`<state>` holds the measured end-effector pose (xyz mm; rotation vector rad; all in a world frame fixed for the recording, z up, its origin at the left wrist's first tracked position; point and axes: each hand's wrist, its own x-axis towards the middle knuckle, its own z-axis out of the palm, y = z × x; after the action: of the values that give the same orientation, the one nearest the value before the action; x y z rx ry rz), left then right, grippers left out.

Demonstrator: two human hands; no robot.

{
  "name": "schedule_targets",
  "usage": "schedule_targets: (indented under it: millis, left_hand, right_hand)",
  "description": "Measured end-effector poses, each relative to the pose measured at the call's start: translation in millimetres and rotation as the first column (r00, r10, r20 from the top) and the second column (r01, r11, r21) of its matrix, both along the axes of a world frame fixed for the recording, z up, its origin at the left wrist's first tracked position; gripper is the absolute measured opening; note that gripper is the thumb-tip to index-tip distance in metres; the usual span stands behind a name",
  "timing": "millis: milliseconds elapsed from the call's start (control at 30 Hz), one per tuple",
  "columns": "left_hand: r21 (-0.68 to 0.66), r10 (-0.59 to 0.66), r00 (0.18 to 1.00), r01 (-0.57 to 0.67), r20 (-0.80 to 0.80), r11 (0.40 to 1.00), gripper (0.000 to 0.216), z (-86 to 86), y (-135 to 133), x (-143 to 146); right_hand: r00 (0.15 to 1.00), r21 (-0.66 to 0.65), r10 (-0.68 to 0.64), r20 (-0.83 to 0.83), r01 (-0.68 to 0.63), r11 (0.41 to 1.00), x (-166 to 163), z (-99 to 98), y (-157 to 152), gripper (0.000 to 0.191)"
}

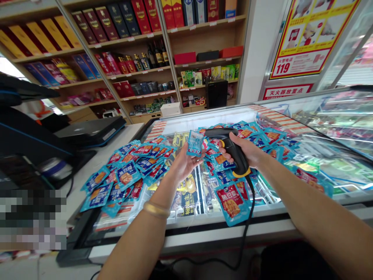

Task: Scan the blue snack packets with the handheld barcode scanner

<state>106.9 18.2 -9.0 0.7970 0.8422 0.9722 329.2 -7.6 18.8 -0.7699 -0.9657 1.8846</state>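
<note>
My left hand [183, 163] holds up a small blue snack packet [194, 143] between thumb and fingers, its back turned toward me. My right hand [246, 149] grips a black barcode scanner [230, 149] with a yellow band, its head pointing left at the packet, a few centimetres away. The scanner's black cable [251, 210] hangs down over the freezer's front edge. Below both hands, several blue and red snack packets [128, 175] lie spread over the glass lid of a chest freezer [204, 225]. A gold bangle sits on my left wrist.
A black till machine and a flat black device [90, 130] stand on the white counter at the left. Wooden shelves [140, 70] with boxes and bottles fill the back wall. A red and yellow poster [309, 35] hangs at the right, above more glass freezer lids [335, 116].
</note>
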Motion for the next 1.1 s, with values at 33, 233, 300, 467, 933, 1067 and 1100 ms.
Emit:
schedule_targets:
  millis: [33, 233, 300, 467, 933, 1067, 1100]
  left_hand:
    - [-0.003, 0.0, 1.0, 0.0, -0.01, 1.0, 0.054, 0.6, 0, 0]
    - [-0.008, -0.003, 0.999, 0.002, -0.038, 1.0, 0.054, 1.0, 0, 1]
    - [-0.001, -0.007, 0.999, 0.007, -0.035, 1.0, 0.054, -0.6, 1, 1]
    - [0.018, -0.012, 0.999, 0.013, -0.04, 1.0, 0.053, -3.4, 1, 0]
    - [0.076, 0.09, 0.996, -0.088, -0.014, 0.993, 0.046, -0.4, -2, 6]
    - [0.287, 0.321, 0.942, -0.282, -0.099, 0.915, 0.039, 8.9, 1, -2]
    - [0.363, 0.383, 0.913, -0.313, -0.14, 0.878, 0.038, 12.5, 3, -8]
  right_hand:
    - [1.0, -0.002, -0.001, 0.006, 0.001, 1.0, 0, 0.1, 0, 0.038]
    - [1.0, 0.002, 0.008, 0.012, -0.008, 1.0, 0, -1.3, 1, 0.039]
    - [1.0, 0.01, 0.014, 0.013, -0.014, 1.0, 0, -2.1, 1, 0.039]
    - [1.0, 0.022, 0.016, 0.026, -0.017, 1.0, 0, -2.9, 1, 0.041]
    - [1.0, 0.028, 0.013, -0.015, -0.013, 1.0, 1, 0.7, 1, 0.041]
    - [0.997, 0.041, -0.05, -0.056, 0.052, 0.998, -1, 7.3, -2, 0.04]
    - [0.996, 0.051, -0.064, -0.061, 0.067, 0.996, -2, 8.8, -2, 0.04]
